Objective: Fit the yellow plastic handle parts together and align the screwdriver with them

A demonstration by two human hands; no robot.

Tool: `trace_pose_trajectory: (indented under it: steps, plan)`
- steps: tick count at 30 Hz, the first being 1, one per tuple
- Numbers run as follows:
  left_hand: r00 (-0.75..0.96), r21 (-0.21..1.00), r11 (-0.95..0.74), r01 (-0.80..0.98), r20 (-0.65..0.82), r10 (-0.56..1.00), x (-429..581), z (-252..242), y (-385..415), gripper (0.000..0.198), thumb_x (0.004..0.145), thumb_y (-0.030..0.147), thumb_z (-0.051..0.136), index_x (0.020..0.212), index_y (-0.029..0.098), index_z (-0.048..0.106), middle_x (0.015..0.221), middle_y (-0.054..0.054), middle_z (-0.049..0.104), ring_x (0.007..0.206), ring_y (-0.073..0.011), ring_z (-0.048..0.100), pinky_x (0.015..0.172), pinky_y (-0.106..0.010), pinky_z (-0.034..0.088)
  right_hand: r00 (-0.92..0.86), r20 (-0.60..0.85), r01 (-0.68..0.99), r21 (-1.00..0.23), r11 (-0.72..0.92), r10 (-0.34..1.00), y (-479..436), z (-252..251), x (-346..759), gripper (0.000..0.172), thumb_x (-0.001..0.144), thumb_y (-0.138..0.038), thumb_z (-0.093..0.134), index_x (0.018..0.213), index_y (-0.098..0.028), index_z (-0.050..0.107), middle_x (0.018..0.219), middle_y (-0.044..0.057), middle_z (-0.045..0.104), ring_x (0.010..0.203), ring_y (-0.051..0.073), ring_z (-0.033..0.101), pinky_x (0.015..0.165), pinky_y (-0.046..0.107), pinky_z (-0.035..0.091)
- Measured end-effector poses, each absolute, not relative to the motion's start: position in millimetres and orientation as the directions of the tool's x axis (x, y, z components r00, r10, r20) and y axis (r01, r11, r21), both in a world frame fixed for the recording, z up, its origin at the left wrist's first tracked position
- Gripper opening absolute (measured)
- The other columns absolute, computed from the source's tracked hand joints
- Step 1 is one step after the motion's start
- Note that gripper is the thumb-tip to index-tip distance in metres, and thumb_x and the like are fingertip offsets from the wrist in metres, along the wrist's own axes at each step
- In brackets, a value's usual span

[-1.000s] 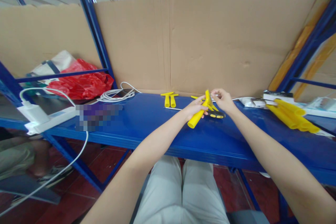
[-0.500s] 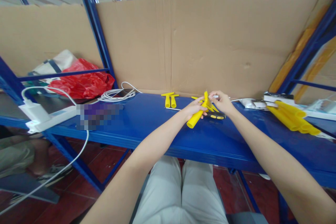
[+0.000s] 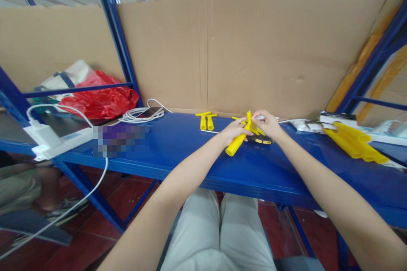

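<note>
Left fingers [image 3: 238,125] clamp the yellow handle [image 3: 235,145]; right fingers [image 3: 262,114] beside its head, grip unclear

Free tabletop [image 3: 171,142] left of left hand [image 3: 235,130], 2 yellow T-pieces [image 3: 210,123] behind, cardboard [image 3: 273,51] blocking rear

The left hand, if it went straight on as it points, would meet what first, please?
Probably the right hand, close ahead beyond the yellow piece that the left hand holds, though depth is unclear.
</note>
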State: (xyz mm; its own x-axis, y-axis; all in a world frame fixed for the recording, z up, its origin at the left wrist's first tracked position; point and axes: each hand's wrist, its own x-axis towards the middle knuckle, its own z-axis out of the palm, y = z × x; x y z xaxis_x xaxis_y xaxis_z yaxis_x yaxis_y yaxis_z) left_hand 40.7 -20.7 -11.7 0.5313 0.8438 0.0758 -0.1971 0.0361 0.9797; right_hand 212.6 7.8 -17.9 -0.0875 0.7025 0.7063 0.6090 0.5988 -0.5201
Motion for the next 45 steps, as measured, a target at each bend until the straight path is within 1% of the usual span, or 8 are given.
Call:
trace_pose_trajectory:
  steps: [5,20,24,27,30,33,39,45]
  plan:
    - [0.517,0.977,0.034,-0.21,0.081,0.852,42,-13,-20,0.077,0.062,-0.015,0.062,0.13,0.02,0.051,0.095,-0.006,0.068,0.054,-0.0083,0.059,0.046,-0.018,0.044,-0.056,0.696,0.603,-0.547,0.58,0.715,11,-22,214,0.017,0.073,-0.037,0.06,0.075,-0.021,0.056,0.088,0.006,0.063,0.09,0.023,0.058,0.08,0.041,0.047]
    - [0.502,0.951,0.083,-0.299,0.083,0.861,40,-9,-21,0.072,0.066,-0.012,0.058,0.13,0.019,0.049,0.087,-0.004,0.066,0.057,-0.0088,0.061,0.048,-0.017,0.041,0.061,0.604,0.539,-0.69,0.483,0.794,29,-43,221,0.055,0.073,-0.067,0.056,0.105,-0.023,0.052,0.105,0.009,0.06,0.099,0.022,0.058,0.084,0.039,0.05]
    - [0.431,0.94,0.063,-0.336,0.094,0.898,39,-7,-22,0.068,0.067,-0.011,0.053,0.128,0.019,0.049,0.089,-0.004,0.065,0.057,-0.0082,0.059,0.049,-0.017,0.042,0.045,0.623,0.661,-0.605,0.445,0.781,27,-37,226,0.056,0.066,-0.058,0.067,0.106,-0.02,0.055,0.11,0.013,0.06,0.1,0.026,0.058,0.085,0.043,0.049]
    - [0.361,0.943,0.049,-0.329,0.078,0.929,39,-7,-19,0.066,0.064,-0.01,0.054,0.123,0.02,0.052,0.086,-0.001,0.063,0.056,-0.0076,0.058,0.049,-0.017,0.042,-0.037,0.626,0.743,-0.504,0.44,0.779,20,-26,232,0.045,0.064,-0.048,0.072,0.097,-0.02,0.06,0.104,0.012,0.063,0.095,0.026,0.06,0.084,0.043,0.049]
    - [0.275,0.95,0.046,-0.309,0.043,0.961,39,-8,-16,0.065,0.062,-0.01,0.055,0.121,0.019,0.052,0.083,0.0,0.062,0.055,-0.0074,0.057,0.049,-0.016,0.041,-0.186,0.413,0.768,-0.505,0.394,0.892,8,-15,240,0.03,0.069,-0.047,0.067,0.081,-0.02,0.064,0.083,0.007,0.068,0.077,0.022,0.063,0.072,0.036,0.051]
    - [0.197,0.951,0.046,-0.306,0.017,0.98,39,-10,-14,0.067,0.063,-0.01,0.053,0.123,0.02,0.051,0.084,0.0,0.062,0.055,-0.0076,0.057,0.049,-0.017,0.041,-0.322,0.222,0.768,-0.507,0.391,0.92,-3,-8,246,0.036,0.068,-0.055,0.064,0.073,-0.019,0.066,0.071,0.004,0.068,0.067,0.02,0.062,0.062,0.032,0.049]
    - [0.12,0.951,0.068,-0.3,-0.034,0.992,37,-11,-11,0.071,0.065,-0.008,0.053,0.131,0.02,0.046,0.082,0.0,0.064,0.054,-0.008,0.057,0.051,-0.018,0.041,-0.369,0.165,0.821,-0.403,0.404,0.915,-6,-11,257,0.047,0.051,-0.061,0.074,0.075,-0.021,0.071,0.079,0.006,0.07,0.074,0.026,0.065,0.065,0.035,0.05]
    - [0.12,0.961,0.085,-0.264,-0.055,0.991,36,-12,-9,0.077,0.064,-0.009,0.051,0.134,0.021,0.044,0.077,0.001,0.063,0.051,-0.0076,0.054,0.051,-0.018,0.043,-0.381,0.191,0.859,-0.289,0.423,0.905,4,-19,263,0.042,0.041,-0.055,0.081,0.067,-0.024,0.07,0.073,0.006,0.069,0.069,0.028,0.064,0.064,0.038,0.05]
